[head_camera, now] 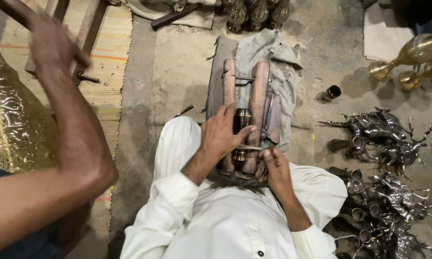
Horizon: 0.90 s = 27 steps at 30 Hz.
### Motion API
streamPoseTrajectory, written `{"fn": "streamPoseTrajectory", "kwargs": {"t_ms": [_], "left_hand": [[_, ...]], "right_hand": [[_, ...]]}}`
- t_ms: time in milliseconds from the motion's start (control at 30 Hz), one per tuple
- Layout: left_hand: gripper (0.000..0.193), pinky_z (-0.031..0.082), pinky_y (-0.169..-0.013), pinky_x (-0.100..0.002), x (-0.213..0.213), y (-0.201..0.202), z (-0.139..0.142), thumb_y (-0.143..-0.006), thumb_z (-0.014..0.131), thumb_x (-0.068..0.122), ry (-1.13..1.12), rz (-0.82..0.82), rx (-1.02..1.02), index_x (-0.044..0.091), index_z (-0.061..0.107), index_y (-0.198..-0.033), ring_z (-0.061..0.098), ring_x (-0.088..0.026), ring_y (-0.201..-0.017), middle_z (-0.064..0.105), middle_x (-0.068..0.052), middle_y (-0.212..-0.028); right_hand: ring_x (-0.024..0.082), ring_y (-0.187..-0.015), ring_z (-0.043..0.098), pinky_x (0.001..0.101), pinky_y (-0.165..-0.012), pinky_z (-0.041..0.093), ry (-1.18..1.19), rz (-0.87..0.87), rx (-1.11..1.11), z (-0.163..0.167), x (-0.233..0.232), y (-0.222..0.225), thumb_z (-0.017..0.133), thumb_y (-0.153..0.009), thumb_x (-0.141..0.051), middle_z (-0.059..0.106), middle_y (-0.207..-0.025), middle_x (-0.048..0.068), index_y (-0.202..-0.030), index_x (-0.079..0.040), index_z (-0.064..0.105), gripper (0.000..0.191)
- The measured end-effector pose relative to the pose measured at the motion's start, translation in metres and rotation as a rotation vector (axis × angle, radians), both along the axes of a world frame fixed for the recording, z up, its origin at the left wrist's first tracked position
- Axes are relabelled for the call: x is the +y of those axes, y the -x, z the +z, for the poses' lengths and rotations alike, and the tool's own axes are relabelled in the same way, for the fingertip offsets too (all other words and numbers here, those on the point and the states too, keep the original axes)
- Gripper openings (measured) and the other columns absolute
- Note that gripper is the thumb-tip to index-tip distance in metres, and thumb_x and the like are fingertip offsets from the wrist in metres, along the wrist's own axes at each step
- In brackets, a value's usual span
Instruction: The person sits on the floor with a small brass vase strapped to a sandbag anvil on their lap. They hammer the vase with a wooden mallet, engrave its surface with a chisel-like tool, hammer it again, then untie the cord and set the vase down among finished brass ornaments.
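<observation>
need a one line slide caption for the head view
Left hand steadies a small dark metal cup on wooden rails; right hand pinches a thin strip.

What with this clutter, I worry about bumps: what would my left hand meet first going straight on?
Probably the wooden bars on the striped mat, just beyond the left hand. The hand is blurred and looks raised, so depth is unclear.

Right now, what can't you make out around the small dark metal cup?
Head view only.
- Small dark metal cup: partly hidden by left hand.
- Thin pale strip pinched by right hand: too thin to identify.
- Co-worker's hand, top left: motion-blurred.
- Embossed brass vessel: cut off by left edge.
</observation>
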<state>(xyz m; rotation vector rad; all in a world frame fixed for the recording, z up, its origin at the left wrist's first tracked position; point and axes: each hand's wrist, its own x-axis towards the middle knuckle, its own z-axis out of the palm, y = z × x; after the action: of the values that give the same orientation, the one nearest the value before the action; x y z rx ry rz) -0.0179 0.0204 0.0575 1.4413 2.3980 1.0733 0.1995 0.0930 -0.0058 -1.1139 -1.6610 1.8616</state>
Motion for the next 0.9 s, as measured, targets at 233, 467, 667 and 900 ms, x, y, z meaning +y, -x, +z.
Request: {"fn": "streamPoseTrajectory", "kwargs": {"t_ms": [233, 467, 667, 900], "left_hand": [[0.063, 0.054, -0.083, -0.05, 0.015, -0.002, -0.003, -0.079, 0.081, 0.05, -0.06, -0.017, -0.074, 0.003, 0.061, -0.117, 0.068, -0.038, -0.099, 0.066, -0.017, -0.108], [0.063, 0.066, -0.082, -0.038, 0.011, 0.02, -0.011, -0.087, 0.069, 0.046, -0.339, 0.052, -0.612, 0.011, 0.056, -0.137, 0.071, -0.026, -0.103, 0.065, -0.011, -0.127], [0.075, 0.065, -0.075, -0.035, 0.0, 0.124, -0.044, -0.093, 0.061, 0.059, -0.496, 0.471, -0.73, 0.018, 0.033, -0.15, 0.069, -0.032, -0.113, 0.055, -0.02, -0.135], [0.067, 0.065, -0.065, -0.041, -0.014, 0.165, -0.085, -0.09, 0.075, 0.027, -0.341, 0.771, -0.897, 0.008, 0.033, -0.138, 0.073, -0.034, -0.099, 0.057, -0.024, -0.13]], "right_hand": [[0.006, -0.049, 0.057, 0.0211, -0.041, 0.041, -0.19, 0.08, 0.023, -0.018, -0.006, -0.006, 0.053, -0.107, -0.035, 0.059, -0.061, -0.001, -0.1, -0.004, 0.06, 0.032], [0.005, -0.048, 0.057, 0.0211, -0.041, 0.042, -0.222, 0.123, 0.038, -0.014, -0.004, -0.007, 0.05, -0.106, -0.036, 0.058, -0.06, -0.001, -0.098, -0.005, 0.059, 0.033], [0.006, -0.051, 0.053, 0.0228, -0.046, 0.04, -0.193, 0.116, 0.109, -0.018, -0.005, -0.008, 0.052, -0.108, -0.032, 0.055, -0.064, -0.001, -0.097, -0.003, 0.058, 0.031], [0.005, -0.052, 0.051, 0.0233, -0.048, 0.042, -0.19, 0.096, 0.09, -0.025, -0.004, -0.01, 0.052, -0.107, -0.029, 0.055, -0.072, -0.001, -0.101, -0.002, 0.059, 0.028]]}}
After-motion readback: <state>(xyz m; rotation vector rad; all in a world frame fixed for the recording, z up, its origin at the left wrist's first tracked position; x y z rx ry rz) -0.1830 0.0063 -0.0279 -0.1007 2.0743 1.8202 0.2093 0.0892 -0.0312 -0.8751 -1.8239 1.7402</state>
